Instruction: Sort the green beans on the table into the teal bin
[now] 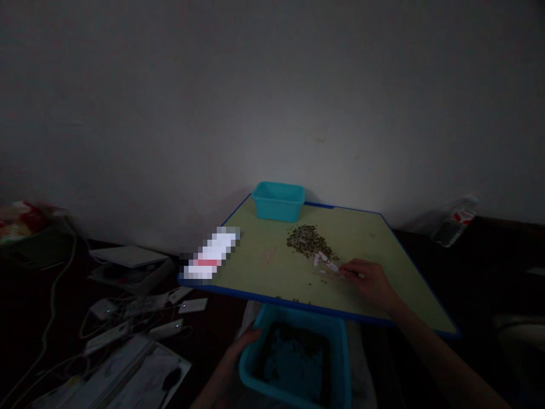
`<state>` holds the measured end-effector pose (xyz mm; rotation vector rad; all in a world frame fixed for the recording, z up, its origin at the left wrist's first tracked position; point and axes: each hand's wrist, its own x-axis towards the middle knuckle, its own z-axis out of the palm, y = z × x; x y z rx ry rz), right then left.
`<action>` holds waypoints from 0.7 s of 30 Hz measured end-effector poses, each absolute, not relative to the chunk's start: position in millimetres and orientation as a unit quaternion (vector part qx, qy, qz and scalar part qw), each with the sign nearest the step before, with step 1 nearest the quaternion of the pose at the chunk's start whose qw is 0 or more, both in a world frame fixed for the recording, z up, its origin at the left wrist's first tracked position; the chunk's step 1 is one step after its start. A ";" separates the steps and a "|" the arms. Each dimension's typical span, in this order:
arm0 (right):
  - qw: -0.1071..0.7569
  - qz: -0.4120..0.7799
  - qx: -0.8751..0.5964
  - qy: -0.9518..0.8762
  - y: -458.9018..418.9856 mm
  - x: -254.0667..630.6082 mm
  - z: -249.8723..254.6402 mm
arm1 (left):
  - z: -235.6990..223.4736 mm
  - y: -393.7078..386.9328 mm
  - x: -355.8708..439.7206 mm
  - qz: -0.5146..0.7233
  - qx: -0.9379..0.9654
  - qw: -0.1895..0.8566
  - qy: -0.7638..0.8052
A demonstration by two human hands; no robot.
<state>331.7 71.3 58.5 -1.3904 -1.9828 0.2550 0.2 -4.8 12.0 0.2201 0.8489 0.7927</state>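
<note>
My right hand (369, 279) is above the right front part of a pale yellow board (238, 267) with a blue edge. Its fingers are closed on a pale, pinkish-white thing (327, 261) whose several flat ends spread toward a pile of small dark grains (307, 240). What kind of thing it is I cannot make out. My left hand (242, 353) grips the left side of a turquoise plastic basin (346, 352), just below the board's near edge; its thumb lies at the rim and the other fingers are hidden. Dark bits (313, 343) lie inside this basin.
Another turquoise basin (277, 209) stands at the board's back left. A bright, pixelated screen-like rectangle (213, 253) lies at the left edge. White cables and power strips (166, 329) cover the floor at left. A wall (272, 102) rises behind the board.
</note>
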 end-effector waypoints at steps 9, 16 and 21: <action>0.312 0.100 -0.553 -0.766 55.1 309.3 51.5 | 2.0 -1.5 3.9 0.372 0.105 0.835 0.392; 0.303 0.164 -0.525 -0.778 40.7 283.4 60.0 | 10.6 -2.2 1.7 0.359 0.118 0.839 0.393; 0.290 0.209 -0.505 -0.786 38.8 279.6 66.0 | 19.9 -3.2 1.9 0.364 0.122 0.846 0.371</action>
